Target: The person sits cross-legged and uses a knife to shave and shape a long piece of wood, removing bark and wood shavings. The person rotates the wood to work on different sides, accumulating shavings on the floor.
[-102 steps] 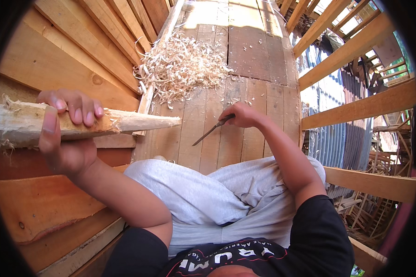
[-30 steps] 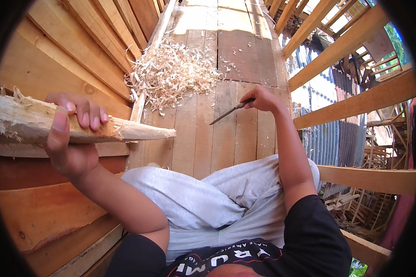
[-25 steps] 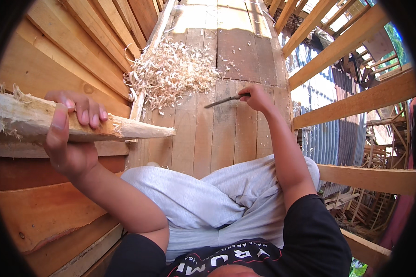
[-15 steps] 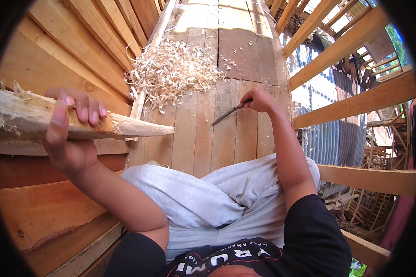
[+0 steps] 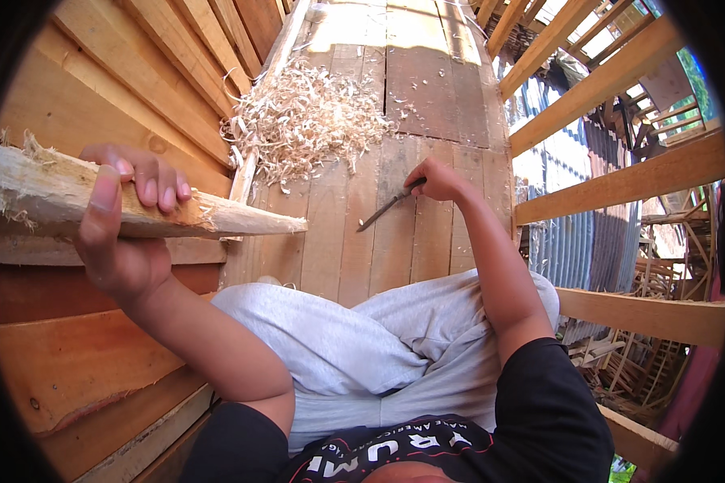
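Note:
At the left, my left hand (image 5: pixel 133 213) is wrapped round a pale, rough-hewn wooden pole (image 5: pixel 242 220). The pole tapers to a point toward the middle, and frayed fibres stick up from its thicker end near the left rim. My right hand (image 5: pixel 437 179) grips the handle of a knife (image 5: pixel 383 210) above the floorboards. Its dark, narrow blade slants down and left, with a small pale speck by the tip. Knife and pole are apart. Most of the knife's handle is hidden in my right fist.
A heap of curled wood shavings (image 5: pixel 310 121) lies on the plank floor (image 5: pixel 326 249) beyond the pole. Stacked boards (image 5: pixel 97 362) line the left side. Wooden rails (image 5: pixel 620 179) run along the right, with corrugated metal sheets (image 5: pixel 568 241) beyond. My crossed legs (image 5: pixel 330 338) are close below.
My right hand and the knife have shifted slightly left, bringing the blade nearer the pole's point. My left hand and the pole have hardly moved.

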A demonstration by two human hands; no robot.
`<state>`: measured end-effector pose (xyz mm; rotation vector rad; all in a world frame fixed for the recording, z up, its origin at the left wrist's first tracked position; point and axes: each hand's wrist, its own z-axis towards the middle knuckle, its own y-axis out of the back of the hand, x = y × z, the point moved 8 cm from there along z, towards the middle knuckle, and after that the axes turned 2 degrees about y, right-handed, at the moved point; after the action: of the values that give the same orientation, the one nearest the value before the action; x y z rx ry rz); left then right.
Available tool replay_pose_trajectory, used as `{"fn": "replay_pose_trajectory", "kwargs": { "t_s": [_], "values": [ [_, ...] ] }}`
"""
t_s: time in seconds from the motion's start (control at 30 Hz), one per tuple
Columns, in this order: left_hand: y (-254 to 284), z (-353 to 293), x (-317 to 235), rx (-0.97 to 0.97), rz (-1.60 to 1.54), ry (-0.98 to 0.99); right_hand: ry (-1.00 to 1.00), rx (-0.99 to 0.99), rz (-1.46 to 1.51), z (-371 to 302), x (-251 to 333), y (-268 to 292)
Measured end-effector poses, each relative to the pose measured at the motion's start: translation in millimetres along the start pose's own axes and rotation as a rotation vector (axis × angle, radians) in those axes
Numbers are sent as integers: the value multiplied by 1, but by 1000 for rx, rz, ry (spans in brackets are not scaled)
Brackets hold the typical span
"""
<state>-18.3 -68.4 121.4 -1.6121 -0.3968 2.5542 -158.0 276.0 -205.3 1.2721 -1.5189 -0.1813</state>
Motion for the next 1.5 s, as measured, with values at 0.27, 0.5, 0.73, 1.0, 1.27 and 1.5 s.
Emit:
{"fn": "replay_pose_trajectory", "kwargs": {
  "t_s": [0.27,0.5,0.73,1.0,1.27,1.5],
  "values": [
    [6,-1,-1,-15,8,-3,13,-23,108,-10,7,23],
    [1,1,-1,1,8,-4,-51,-371,159,3,-2,18],
    [6,0,-2,-19,27,-5,39,-178,33,-4,10,28],
    [-1,1,2,-1,2,8,-74,-385,7,-2,1,34],
    [2,3,4,-35,1,2,105,-63,127,0,22,6],
    [1,2,1,-8,-16,-1,162,-55,114,4,40,-26]
  ]
}}
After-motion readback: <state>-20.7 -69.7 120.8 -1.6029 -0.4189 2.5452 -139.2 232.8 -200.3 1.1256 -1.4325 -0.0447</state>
